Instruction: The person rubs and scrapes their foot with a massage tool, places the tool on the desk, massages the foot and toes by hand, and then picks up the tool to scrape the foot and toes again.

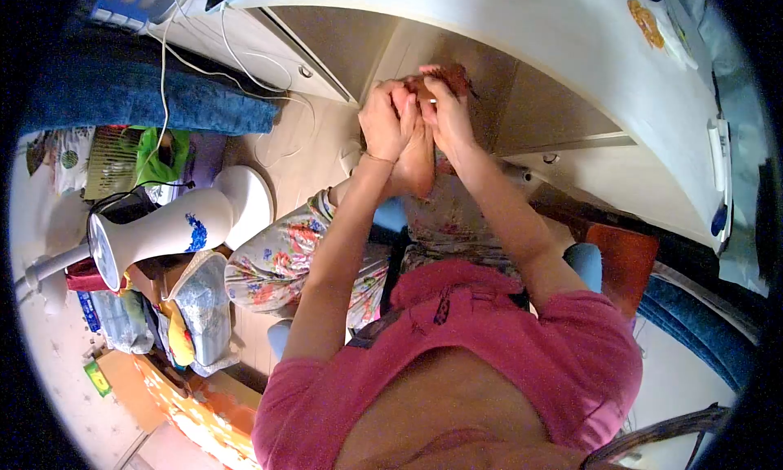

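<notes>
Both my hands meet at the front of a raised bare foot (417, 161), below the edge of the white desk. My left hand (383, 121) has its fingers wrapped round the toe end of the foot. Beside it, my right hand (447, 115) is closed, with its fingertips together near the toes. A small white glint shows at its fingertips, too small to name. Just beyond the hands is a reddish-brown thing with a bristly edge (453, 77), partly covered by the fingers. Floral trousers (277, 262) cover the bent leg.
A white desk (563, 42) curves across the front and right, with white cables (165, 78) at its left. On the left stand a white pedestal-like object (167, 225), bags (200, 307) and an orange cloth (196, 413). A red-brown panel (624, 262) is at the right.
</notes>
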Demonstrator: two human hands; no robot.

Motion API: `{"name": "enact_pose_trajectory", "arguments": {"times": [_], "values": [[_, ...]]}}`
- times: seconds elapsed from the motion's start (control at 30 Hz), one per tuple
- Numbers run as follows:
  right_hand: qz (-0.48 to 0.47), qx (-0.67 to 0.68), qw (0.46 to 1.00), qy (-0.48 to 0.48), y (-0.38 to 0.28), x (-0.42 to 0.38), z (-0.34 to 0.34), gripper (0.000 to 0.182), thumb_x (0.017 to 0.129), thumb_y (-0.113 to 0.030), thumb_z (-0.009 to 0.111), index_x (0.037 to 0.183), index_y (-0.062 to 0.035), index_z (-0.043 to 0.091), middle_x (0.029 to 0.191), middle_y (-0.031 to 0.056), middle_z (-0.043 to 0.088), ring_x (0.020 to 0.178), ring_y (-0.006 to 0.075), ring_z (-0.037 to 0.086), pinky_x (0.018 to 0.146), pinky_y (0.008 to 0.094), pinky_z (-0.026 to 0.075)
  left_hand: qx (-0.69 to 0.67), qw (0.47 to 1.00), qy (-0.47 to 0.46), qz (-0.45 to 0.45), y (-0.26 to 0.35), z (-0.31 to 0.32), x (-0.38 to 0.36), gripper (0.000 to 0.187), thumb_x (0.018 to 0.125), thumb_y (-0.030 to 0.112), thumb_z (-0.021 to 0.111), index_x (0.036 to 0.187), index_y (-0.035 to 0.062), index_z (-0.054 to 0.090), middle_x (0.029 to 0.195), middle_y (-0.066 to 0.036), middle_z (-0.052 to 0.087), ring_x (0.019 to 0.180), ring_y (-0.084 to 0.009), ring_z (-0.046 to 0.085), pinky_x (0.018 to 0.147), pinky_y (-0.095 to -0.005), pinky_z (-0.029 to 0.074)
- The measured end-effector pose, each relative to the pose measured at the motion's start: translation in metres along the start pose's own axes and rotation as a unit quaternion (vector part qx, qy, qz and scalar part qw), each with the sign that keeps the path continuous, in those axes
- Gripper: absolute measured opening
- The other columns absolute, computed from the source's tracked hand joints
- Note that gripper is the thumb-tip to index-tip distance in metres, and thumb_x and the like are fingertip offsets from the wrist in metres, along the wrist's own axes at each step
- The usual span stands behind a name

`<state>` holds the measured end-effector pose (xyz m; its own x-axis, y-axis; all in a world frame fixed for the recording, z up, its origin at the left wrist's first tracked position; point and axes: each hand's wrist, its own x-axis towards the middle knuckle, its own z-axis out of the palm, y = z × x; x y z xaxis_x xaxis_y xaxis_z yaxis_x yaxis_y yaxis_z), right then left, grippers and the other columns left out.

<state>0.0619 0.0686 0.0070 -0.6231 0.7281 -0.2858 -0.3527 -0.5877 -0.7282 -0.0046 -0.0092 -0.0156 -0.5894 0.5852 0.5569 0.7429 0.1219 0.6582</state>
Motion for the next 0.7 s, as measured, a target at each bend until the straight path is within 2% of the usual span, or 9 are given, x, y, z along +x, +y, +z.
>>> {"name": "enact_pose_trajectory", "arguments": {"times": [0.07, 0.1, 0.2, 0.23, 0.37, 0.47, 0.6, 0.67, 0.7], "values": [[0.002, -0.01, 1.0, -0.007, 0.011, 0.002, -0.015, 0.011, 0.074, -0.008, 0.054, 0.085, -0.0088, 0.052, 0.082, 0.0011, 0.053, 0.076, 0.0129, 0.053, 0.062, 0.0222, 0.044, -0.007, 1.0, 0.011, 0.008, -0.003, 0.003, 0.001, 0.026, 0.076, 0.02, 0.053, 0.092, 0.0011, 0.045, 0.082, -0.017, 0.051, 0.072, -0.033, 0.051, 0.063, -0.0357, 0.042], [0.008, 0.006, 1.0, -0.019, 0.005, 0.002, -0.012, 0.011, 0.074, -0.007, 0.053, 0.084, -0.0085, 0.052, 0.076, 0.0006, 0.052, 0.064, 0.0108, 0.05, 0.053, 0.0205, 0.041, -0.007, 1.0, 0.009, 0.004, -0.002, 0.004, 0.002, 0.026, 0.076, 0.02, 0.053, 0.092, 0.0012, 0.045, 0.082, -0.017, 0.051, 0.072, -0.0329, 0.051, 0.063, -0.0356, 0.042], [-0.003, 0.02, 1.0, -0.018, 0.0, 0.014, 0.003, 0.009, 0.074, -0.007, 0.053, 0.084, -0.0082, 0.053, 0.068, -0.0007, 0.05, 0.052, 0.008, 0.043, 0.043, 0.0192, 0.035, -0.004, 1.0, 0.007, -0.017, 0.003, 0.0, 0.002, 0.025, 0.075, 0.02, 0.054, 0.091, 0.0026, 0.046, 0.083, -0.015, 0.051, 0.073, -0.0328, 0.052, 0.064, -0.0363, 0.042], [-0.036, 0.01, 0.998, 0.054, -0.001, 0.004, 0.02, 0.007, 0.075, -0.009, 0.053, 0.082, -0.0087, 0.053, 0.065, -0.0023, 0.049, 0.047, 0.0059, 0.037, 0.038, 0.0187, 0.029, -0.001, 1.0, 0.01, -0.022, 0.002, -0.002, 0.001, 0.025, 0.075, 0.02, 0.055, 0.091, 0.0038, 0.046, 0.083, -0.015, 0.051, 0.073, -0.033, 0.052, 0.063, -0.0371, 0.042], [-0.028, -0.047, 0.998, -0.025, -0.002, -0.005, -0.005, 0.009, 0.076, -0.01, 0.052, 0.084, -0.0122, 0.056, 0.074, -0.0048, 0.051, 0.06, 0.0029, 0.041, 0.045, 0.0147, 0.031, -0.017, 1.0, 0.006, -0.005, 0.002, 0.001, 0.002, 0.021, 0.076, 0.016, 0.053, 0.089, 0.0021, 0.045, 0.08, -0.015, 0.049, 0.07, -0.0315, 0.05, 0.063, -0.0359, 0.041], [0.003, -0.036, 0.999, 0.011, 0.008, 0.008, -0.008, 0.014, 0.076, -0.009, 0.051, 0.09, -0.0112, 0.053, 0.075, -0.0042, 0.051, 0.06, 0.0025, 0.04, 0.046, 0.0146, 0.03, -0.003, 0.999, -0.006, -0.037, -0.003, 0.003, -0.001, 0.025, 0.074, 0.021, 0.055, 0.092, 0.005, 0.047, 0.083, -0.016, 0.052, 0.075, -0.034, 0.052, 0.063, -0.0402, 0.042], [-0.062, -0.013, 0.998, 0.02, 0.01, 0.005, 0.006, 0.013, 0.077, -0.008, 0.05, 0.09, -0.0078, 0.053, 0.08, -0.0007, 0.052, 0.069, 0.0091, 0.049, 0.061, 0.0207, 0.043, 0.014, 0.999, -0.008, -0.032, 0.0, -0.003, 0.001, 0.025, 0.074, 0.02, 0.054, 0.091, 0.0037, 0.046, 0.083, -0.016, 0.052, 0.076, -0.0344, 0.052, 0.064, -0.0396, 0.043], [-0.037, 0.005, 0.999, -0.024, 0.016, 0.009, -0.012, 0.012, 0.078, -0.008, 0.05, 0.089, -0.0075, 0.053, 0.083, 0.0001, 0.052, 0.074, 0.0119, 0.05, 0.069, 0.0238, 0.044, -0.022, 1.0, 0.015, -0.016, 0.002, 0.0, 0.001, 0.02, 0.076, 0.018, 0.051, 0.088, 0.0031, 0.047, 0.077, -0.017, 0.05, 0.069, -0.0348, 0.05, 0.062, -0.0393, 0.041], [-0.039, 0.0, 0.999, -0.023, 0.014, 0.009, -0.013, 0.011, 0.077, -0.009, 0.05, 0.088, -0.0086, 0.053, 0.08, -0.0008, 0.052, 0.069, 0.0099, 0.048, 0.061, 0.0221, 0.041, -0.02, 1.0, 0.013, 0.007, 0.008, -0.003, 0.007, 0.02, 0.076, 0.018, 0.052, 0.089, 0.0033, 0.047, 0.078, -0.017, 0.05, 0.07, -0.0354, 0.051, 0.062, -0.0397, 0.042]]}}
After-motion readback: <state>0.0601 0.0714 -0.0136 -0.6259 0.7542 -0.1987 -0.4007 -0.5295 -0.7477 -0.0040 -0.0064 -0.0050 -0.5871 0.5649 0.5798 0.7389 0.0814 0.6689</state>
